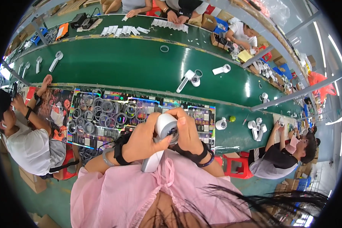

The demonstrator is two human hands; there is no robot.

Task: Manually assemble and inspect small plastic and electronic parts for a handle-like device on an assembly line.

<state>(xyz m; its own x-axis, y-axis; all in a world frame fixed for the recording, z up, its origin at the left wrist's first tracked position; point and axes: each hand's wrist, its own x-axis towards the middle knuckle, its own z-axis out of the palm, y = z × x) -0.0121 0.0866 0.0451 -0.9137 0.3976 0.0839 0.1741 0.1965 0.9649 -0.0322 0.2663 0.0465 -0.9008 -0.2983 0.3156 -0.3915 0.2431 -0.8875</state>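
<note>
Close in front of my chest, both hands hold a white handheld fan (152,162), its handle slanting down toward my pink top. My left hand (138,143) wraps round the fan from the left, with its thumb pressed at the dark opening of the round head. From the other side my right hand (187,133) grips the head, its thumb lying along the rim. Fingers hide part of the head, so the inside shows only as dark parts. Beyond the hands, several loose grey rings (98,110) lie on a shiny printed sheet (193,108).
A green conveyor belt (121,62) runs across, carrying several white fans (186,79) and a few rings. To the right are a fan head (221,123), a green round object (232,119) and more fans (257,130). Co-workers sit left, right and opposite; a red stool (237,167) stands at right.
</note>
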